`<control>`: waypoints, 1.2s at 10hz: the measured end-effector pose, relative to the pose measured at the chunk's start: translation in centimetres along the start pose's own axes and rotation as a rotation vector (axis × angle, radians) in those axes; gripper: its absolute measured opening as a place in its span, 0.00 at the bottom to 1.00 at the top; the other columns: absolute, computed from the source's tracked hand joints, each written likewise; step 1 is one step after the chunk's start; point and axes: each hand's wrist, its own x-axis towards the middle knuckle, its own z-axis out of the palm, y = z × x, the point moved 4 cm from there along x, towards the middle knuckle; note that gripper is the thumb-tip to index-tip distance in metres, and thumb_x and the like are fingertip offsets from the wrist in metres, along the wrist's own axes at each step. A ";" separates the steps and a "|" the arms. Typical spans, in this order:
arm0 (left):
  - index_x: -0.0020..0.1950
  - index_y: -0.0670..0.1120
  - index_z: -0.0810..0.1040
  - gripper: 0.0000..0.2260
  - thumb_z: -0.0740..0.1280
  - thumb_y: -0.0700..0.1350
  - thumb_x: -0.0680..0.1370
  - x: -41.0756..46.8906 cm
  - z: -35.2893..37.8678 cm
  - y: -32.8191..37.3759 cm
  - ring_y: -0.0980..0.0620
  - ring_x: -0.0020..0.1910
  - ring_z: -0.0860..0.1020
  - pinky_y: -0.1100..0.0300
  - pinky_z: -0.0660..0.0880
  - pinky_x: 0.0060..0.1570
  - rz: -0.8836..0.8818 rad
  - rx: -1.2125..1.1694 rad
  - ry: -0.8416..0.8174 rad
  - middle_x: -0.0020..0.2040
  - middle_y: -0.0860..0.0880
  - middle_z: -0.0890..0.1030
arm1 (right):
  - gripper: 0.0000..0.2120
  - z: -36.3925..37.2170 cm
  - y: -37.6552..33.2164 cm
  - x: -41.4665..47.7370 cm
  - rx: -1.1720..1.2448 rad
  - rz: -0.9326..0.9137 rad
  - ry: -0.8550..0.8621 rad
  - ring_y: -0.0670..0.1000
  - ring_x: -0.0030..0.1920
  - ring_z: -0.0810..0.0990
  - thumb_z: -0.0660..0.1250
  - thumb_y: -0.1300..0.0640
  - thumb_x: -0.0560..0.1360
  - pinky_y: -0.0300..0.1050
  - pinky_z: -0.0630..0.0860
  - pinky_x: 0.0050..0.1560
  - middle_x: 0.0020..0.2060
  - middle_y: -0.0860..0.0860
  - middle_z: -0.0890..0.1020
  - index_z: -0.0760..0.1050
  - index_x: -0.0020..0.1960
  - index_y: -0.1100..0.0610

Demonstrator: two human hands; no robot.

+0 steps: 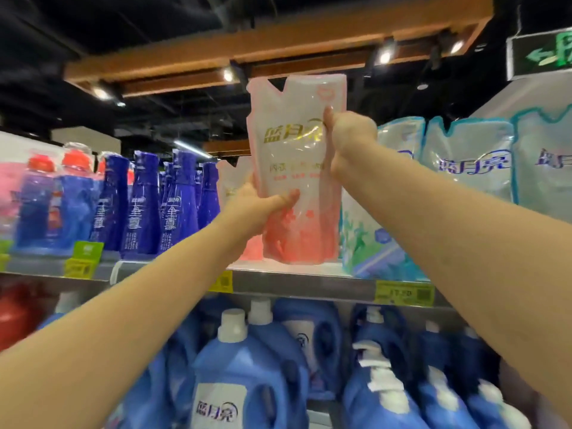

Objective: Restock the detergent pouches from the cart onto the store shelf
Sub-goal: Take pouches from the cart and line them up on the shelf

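Fingers of my left hand (pixel 260 209) are curled round the lower left side of the pink pouch (pixel 297 168), thumb across its front and the rest behind it, a full grip. My right hand (pixel 349 134) pinches the pouch's upper right edge, thumb in front; the other fingers are hidden behind the film. Between the two grips the pouch stands upright, its bottom at the front lip of the upper shelf (pixel 309 284). I cannot tell whether it rests on the board or hangs just above it.

Just behind and to the left sits another pink pouch (pixel 230 181). On the right a green-and-blue pouch (pixel 371 243) is beside it, perhaps touching, with pale blue pouches (pixel 467 162) lined up beyond. Dark blue bottles (pixel 145 205) fill the shelf further left, and blue jugs (pixel 247 366) stand on the level below. No cart shows in my view.

My worry is the edge. The pouch looks soft and liquid-filled, so if I let go this far forward it could slump outward and drop onto the jugs. The slot also looks narrow: pushing straight in might tip the green-and-blue neighbour or crumple the pink one behind. That top pinch on slick film could slip too.
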 end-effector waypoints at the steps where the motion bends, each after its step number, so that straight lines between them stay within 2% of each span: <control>1: 0.58 0.52 0.69 0.17 0.71 0.46 0.73 2.7 -1.0 -1.8 0.49 0.53 0.79 0.56 0.78 0.43 -0.067 0.085 -0.039 0.53 0.50 0.80 | 0.12 1.9 1.7 1.9 0.004 0.065 -0.038 0.53 0.48 0.81 0.59 0.51 0.80 0.47 0.80 0.46 0.49 0.53 0.82 0.75 0.56 0.58; 2: 0.59 0.50 0.71 0.17 0.71 0.47 0.73 5.5 -1.4 -3.3 0.49 0.54 0.79 0.52 0.79 0.48 -0.089 0.186 -0.080 0.54 0.50 0.80 | 0.13 3.0 3.4 3.5 0.005 0.131 -0.027 0.52 0.49 0.82 0.58 0.50 0.80 0.46 0.79 0.46 0.50 0.52 0.82 0.73 0.58 0.56; 3: 0.63 0.48 0.69 0.20 0.70 0.48 0.74 7.5 -1.1 -4.8 0.53 0.47 0.77 0.59 0.77 0.38 -0.103 0.241 -0.122 0.55 0.49 0.79 | 0.16 3.8 5.3 5.1 -0.121 0.094 0.013 0.56 0.57 0.79 0.57 0.52 0.81 0.49 0.77 0.58 0.59 0.56 0.79 0.71 0.65 0.58; 4: 0.67 0.47 0.66 0.25 0.71 0.48 0.73 8.9 -1.0 -6.5 0.51 0.51 0.76 0.57 0.77 0.38 -0.149 0.262 -0.131 0.57 0.49 0.77 | 0.17 3.7 7.2 6.4 -0.192 0.077 0.072 0.59 0.62 0.76 0.58 0.55 0.80 0.51 0.74 0.62 0.63 0.60 0.76 0.71 0.65 0.62; 5: 0.68 0.46 0.64 0.29 0.72 0.50 0.71 11.5 -1.1 -9.3 0.46 0.56 0.77 0.53 0.79 0.43 -0.183 0.310 -0.131 0.61 0.46 0.76 | 0.15 4.0 10.0 8.9 -0.175 0.144 0.153 0.58 0.56 0.80 0.59 0.50 0.80 0.53 0.76 0.60 0.57 0.58 0.79 0.73 0.60 0.59; 6: 0.68 0.44 0.64 0.29 0.72 0.49 0.72 13.5 -0.2 -11.2 0.45 0.58 0.77 0.51 0.79 0.46 -0.187 0.331 -0.161 0.62 0.44 0.76 | 0.21 3.9 11.2 9.0 -0.133 0.163 0.201 0.59 0.65 0.73 0.56 0.54 0.81 0.44 0.75 0.61 0.66 0.60 0.72 0.66 0.69 0.63; 7: 0.68 0.42 0.63 0.30 0.72 0.49 0.72 14.8 0.1 -12.3 0.45 0.58 0.76 0.53 0.79 0.44 -0.195 0.364 -0.186 0.62 0.43 0.75 | 0.20 4.5 12.2 10.9 -0.167 0.198 0.144 0.56 0.69 0.69 0.52 0.56 0.82 0.25 0.74 0.33 0.71 0.58 0.67 0.60 0.73 0.61; 8: 0.68 0.40 0.62 0.30 0.72 0.49 0.72 15.4 0.5 -12.6 0.45 0.57 0.76 0.58 0.79 0.37 -0.218 0.399 -0.210 0.62 0.42 0.74 | 0.26 3.9 12.6 9.7 -0.774 0.113 0.271 0.56 0.73 0.62 0.55 0.59 0.81 0.39 0.70 0.64 0.74 0.58 0.59 0.50 0.76 0.62; 9: 0.67 0.40 0.61 0.29 0.71 0.49 0.73 16.5 1.0 -13.2 0.47 0.52 0.76 0.59 0.78 0.37 -0.224 0.411 -0.219 0.60 0.43 0.74 | 0.26 3.6 12.8 10.8 -0.897 -0.003 0.329 0.56 0.72 0.63 0.53 0.65 0.81 0.43 0.67 0.66 0.73 0.58 0.61 0.49 0.76 0.64; 10: 0.69 0.39 0.58 0.32 0.71 0.49 0.73 17.3 1.6 -14.0 0.50 0.44 0.76 0.59 0.79 0.39 -0.227 0.402 -0.215 0.57 0.43 0.74 | 0.20 3.6 13.4 10.7 -0.215 0.159 0.364 0.55 0.66 0.71 0.50 0.58 0.83 0.35 0.71 0.53 0.67 0.58 0.70 0.60 0.73 0.63; 11: 0.69 0.40 0.58 0.32 0.71 0.48 0.73 17.9 2.0 -14.6 0.51 0.43 0.77 0.54 0.80 0.46 -0.226 0.353 -0.212 0.56 0.44 0.75 | 0.20 3.1 14.4 10.9 -0.204 0.198 0.404 0.50 0.47 0.74 0.50 0.47 0.82 0.41 0.70 0.48 0.52 0.52 0.77 0.66 0.68 0.57; 12: 0.67 0.41 0.60 0.31 0.72 0.49 0.72 18.1 2.4 -14.8 0.51 0.44 0.77 0.53 0.80 0.48 -0.217 0.333 -0.205 0.57 0.44 0.75 | 0.20 2.7 15.0 11.0 -0.268 0.201 0.404 0.50 0.47 0.73 0.49 0.46 0.82 0.43 0.68 0.48 0.54 0.54 0.76 0.65 0.67 0.57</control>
